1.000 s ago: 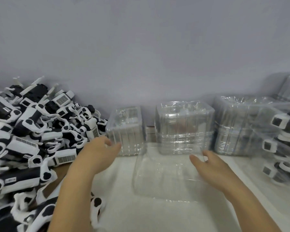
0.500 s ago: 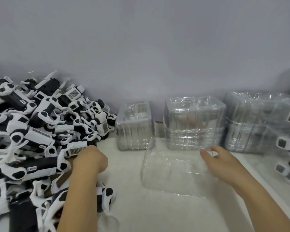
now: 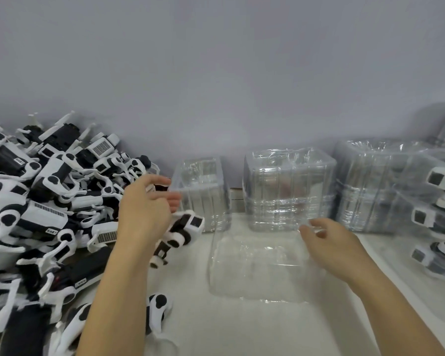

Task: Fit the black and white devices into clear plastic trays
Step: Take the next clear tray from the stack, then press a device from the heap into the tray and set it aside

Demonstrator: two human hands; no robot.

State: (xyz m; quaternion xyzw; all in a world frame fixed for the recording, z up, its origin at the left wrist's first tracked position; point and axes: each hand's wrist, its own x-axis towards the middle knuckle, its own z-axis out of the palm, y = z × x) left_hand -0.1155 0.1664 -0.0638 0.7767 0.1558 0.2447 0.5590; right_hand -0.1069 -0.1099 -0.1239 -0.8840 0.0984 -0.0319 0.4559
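So the left hand (image 3: 145,214) is holding one black and white device (image 3: 180,233) just off the edge of the big pile (image 3: 44,214) that's taking up the whole left side of the worktop (image 3: 242,330). The device is hanging under the palm and tilting down toward the open tray; the thumb and fingers are curled over its top end, though it's pretty blurry, so I can't tell exactly how they're wrapping it.

The right hand (image 3: 329,242) is sitting at the far right corner of the clear plastic tray (image 3: 257,271) lying flat mid-worktop, fingers loosely curled at its rim, looking like it's steadying it. Whether they're actually pinching the plastic, I can't tell.

Progress-wise: that tray is looking empty, so this one's only starting. Along the back edge, stacks of empty trays (image 3: 288,188) are waiting against the wall. Over at the right edge there are filled trays (image 3: 437,222) with devices already seated, so some are done. But judging by that pile, most of the job is still ahead. Next bit is probably lining the device up with the tray's moulded pocket
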